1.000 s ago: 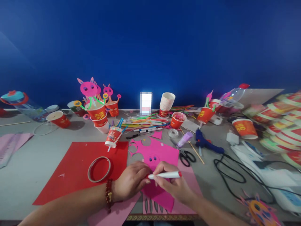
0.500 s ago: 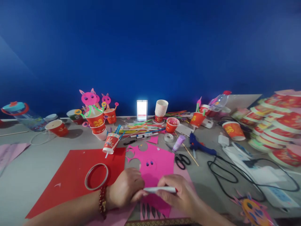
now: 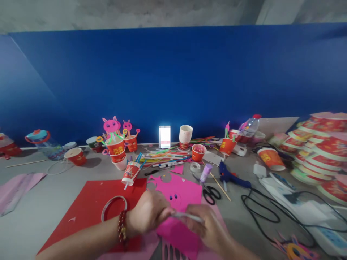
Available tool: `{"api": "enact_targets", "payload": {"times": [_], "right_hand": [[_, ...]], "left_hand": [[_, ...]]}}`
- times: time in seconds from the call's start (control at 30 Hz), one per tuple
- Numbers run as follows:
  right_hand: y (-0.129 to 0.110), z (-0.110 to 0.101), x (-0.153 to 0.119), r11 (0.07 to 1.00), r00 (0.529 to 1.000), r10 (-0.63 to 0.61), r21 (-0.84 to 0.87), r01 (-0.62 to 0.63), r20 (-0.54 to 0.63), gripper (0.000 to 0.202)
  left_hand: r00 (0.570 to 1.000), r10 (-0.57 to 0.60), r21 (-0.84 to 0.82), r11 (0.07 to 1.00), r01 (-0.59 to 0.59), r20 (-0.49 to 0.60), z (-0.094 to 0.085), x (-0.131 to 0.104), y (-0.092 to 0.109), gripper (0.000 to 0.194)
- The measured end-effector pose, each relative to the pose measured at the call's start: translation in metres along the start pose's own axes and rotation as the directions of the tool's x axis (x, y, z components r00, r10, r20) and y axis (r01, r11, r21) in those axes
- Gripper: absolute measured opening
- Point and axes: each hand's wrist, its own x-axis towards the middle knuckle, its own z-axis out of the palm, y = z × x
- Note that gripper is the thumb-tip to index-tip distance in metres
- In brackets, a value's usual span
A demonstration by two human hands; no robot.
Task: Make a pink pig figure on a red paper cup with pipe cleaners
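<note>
Over the pink craft paper [image 3: 187, 191], both hands meet on a slim white marker [image 3: 187, 216], blurred by motion. My left hand [image 3: 149, 211], with a beaded bracelet at its wrist, is closed with its fingertips at the marker's left end. My right hand [image 3: 208, 224] is closed around the other end. The paper beneath has cut-out curves along its far left edge and two small dark eyes on a pink round piece. Red paper [image 3: 89, 202] lies left of it, a roll of tape [image 3: 102, 209] resting on top.
Black scissors [image 3: 211, 195], a purple glue stick [image 3: 206, 172] and a blue glue gun [image 3: 233, 175] lie to the right. Black cable [image 3: 260, 216] loops near a white power strip. Decorated red cups [image 3: 116, 148] stand back left; stacked cups [image 3: 320, 144] lean far right.
The camera view has tilted up, so the scene sits lower and a grey wall shows on top. Both hands stay on the marker, which is now more blurred.
</note>
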Motion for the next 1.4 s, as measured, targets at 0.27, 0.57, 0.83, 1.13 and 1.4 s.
{"api": "enact_targets", "payload": {"times": [0.27,0.57,0.83,1.13,1.4], "right_hand": [[0.017,-0.036,0.005,0.979,0.926,-0.02,-0.194,-0.058,-0.377,0.045],[0.03,-0.025,-0.038,0.899,0.997,-0.062,-0.437,0.037,-0.044,0.023],[0.041,-0.028,-0.049,0.86,0.999,-0.02,-0.509,0.042,0.048,0.031],[0.045,-0.023,-0.047,0.874,0.995,-0.096,-0.481,0.065,-0.04,0.021],[0.048,-0.024,-0.047,0.908,0.987,-0.111,-0.417,0.052,-0.118,0.016]], "left_hand": [[0.926,-0.364,0.371,0.878,0.303,0.104,0.012,0.054,-0.082,0.034],[0.916,-0.382,0.403,0.863,0.305,0.123,0.051,0.071,-0.095,0.016],[0.942,-0.278,0.265,0.938,0.223,0.189,0.026,0.023,-0.064,0.019],[0.957,-0.176,0.058,0.984,0.167,0.233,0.013,-0.049,-0.003,0.03],[0.944,-0.147,0.124,0.986,0.114,0.296,0.017,-0.062,0.015,0.039]]}}
